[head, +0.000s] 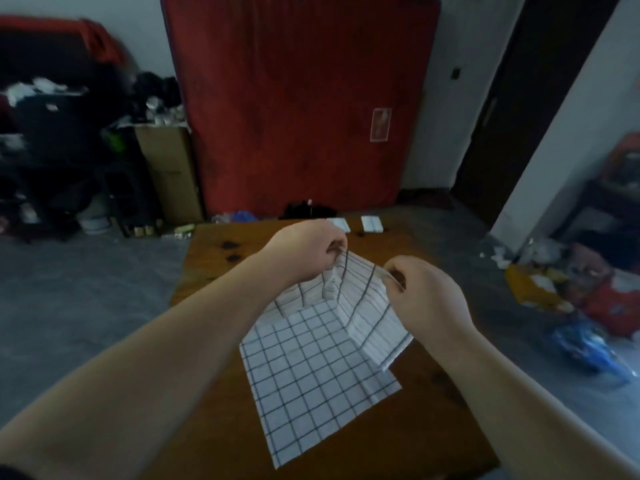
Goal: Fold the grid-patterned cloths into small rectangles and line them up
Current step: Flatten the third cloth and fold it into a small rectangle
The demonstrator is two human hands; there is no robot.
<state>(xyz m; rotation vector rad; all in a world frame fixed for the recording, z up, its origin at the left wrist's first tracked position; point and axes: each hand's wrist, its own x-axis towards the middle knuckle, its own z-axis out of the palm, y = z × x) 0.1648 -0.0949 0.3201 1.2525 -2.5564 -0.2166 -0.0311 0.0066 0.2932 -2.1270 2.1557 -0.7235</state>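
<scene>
While the near half of the grid-patterned cloth (304, 382) lies on the wooden table (214, 258), the left hand (306, 252) and right hand (427, 294) each pinch its raised far edge.

You have bare wooden table (214, 271) at the far left and a narrower strip along the near right. The grid cloth (311, 375) covers the middle, its far part raised between your left hand (304, 251) and right hand (426, 292), which pinch it. Two folded cloths (372, 224) block the far edge, right of centre.
</scene>
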